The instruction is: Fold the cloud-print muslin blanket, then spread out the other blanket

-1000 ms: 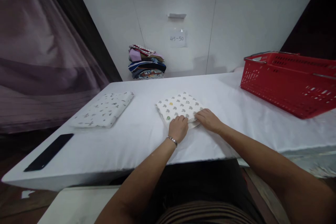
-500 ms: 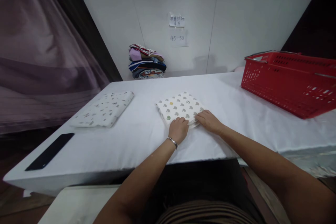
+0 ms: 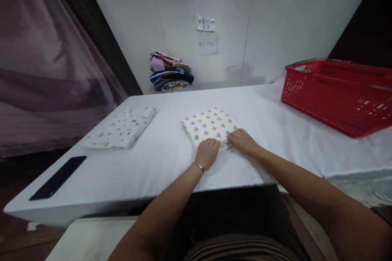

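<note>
The cloth (image 3: 211,124) is lying folded on the table (image 3: 162,171); the left hand (image 3: 208,153) is touching its near edge, the right hand (image 3: 243,142) its right corner; their fingers are resting close together; whether they are clamping, I cannot tell; a second cloth (image 3: 121,128) is lying to the left; a basket (image 3: 333,98) is standing at right.

Folded white cloth (image 3: 208,125), grey mushroom-like print, yellow and green accents, flat and angled on tabletop (image 3: 165,151)
</note>
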`<state>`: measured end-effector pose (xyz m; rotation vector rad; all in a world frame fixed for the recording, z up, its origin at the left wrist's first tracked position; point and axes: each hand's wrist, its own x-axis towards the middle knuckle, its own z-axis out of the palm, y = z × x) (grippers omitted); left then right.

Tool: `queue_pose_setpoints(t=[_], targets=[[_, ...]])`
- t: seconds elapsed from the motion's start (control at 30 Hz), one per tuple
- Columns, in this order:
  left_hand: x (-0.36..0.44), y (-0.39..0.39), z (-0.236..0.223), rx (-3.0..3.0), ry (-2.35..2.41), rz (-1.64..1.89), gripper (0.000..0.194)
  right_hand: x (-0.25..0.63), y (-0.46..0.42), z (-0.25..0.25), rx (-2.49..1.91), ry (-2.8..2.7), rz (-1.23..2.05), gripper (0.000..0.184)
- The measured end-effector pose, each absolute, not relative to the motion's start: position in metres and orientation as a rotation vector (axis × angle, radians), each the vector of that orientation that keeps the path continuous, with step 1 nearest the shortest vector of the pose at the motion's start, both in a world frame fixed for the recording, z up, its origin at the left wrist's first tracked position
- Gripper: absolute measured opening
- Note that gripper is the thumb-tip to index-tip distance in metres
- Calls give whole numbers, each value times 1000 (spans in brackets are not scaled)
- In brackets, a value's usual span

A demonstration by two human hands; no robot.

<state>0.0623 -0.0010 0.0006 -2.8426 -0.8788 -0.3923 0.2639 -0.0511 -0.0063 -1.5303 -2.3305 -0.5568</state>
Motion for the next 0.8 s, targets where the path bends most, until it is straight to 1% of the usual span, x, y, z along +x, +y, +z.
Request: queue_pose_setpoints(t=[0.2,0.43,0.57,0.8], targets=[[59,-5,-5,-2828,-762,-433,19,265,-52,-9,-1542,-2359,-554,20],[62,-7,0,-2815,-790,-380,18,262,-54,-2,-1532,-2360,-558,20],[67,-6,0,-2791,-782,-351,20,262,-54,0,-1537,-2362,-556,20],[70,-2,-5,-2767,-841,-521,16,260,-56,-3,-1577,-2368,-499,18]])
